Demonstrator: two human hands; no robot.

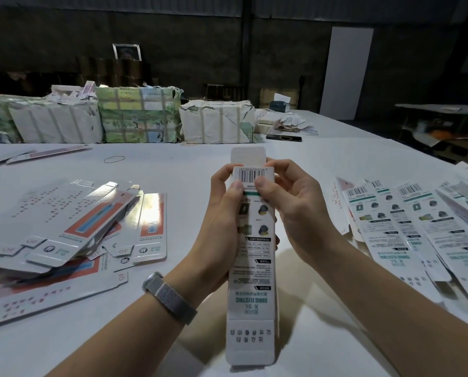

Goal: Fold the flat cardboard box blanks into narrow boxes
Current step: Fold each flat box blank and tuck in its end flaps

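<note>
White tabletop (189, 170) runs wide ahead of you, wrapped bundles (135, 118) lining its far edge, flat blanks (72, 227) heaped left and folded boxes (407, 221) fanned right. Between them your left hand (222, 221) and right hand (295, 208) grip the narrow box (252, 268), thumbs pressing below its barcode, top flap raised.

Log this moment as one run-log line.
stage: closing far-end flap | left hand: grips narrow box | right hand: grips same box | flat blanks: on table
</note>
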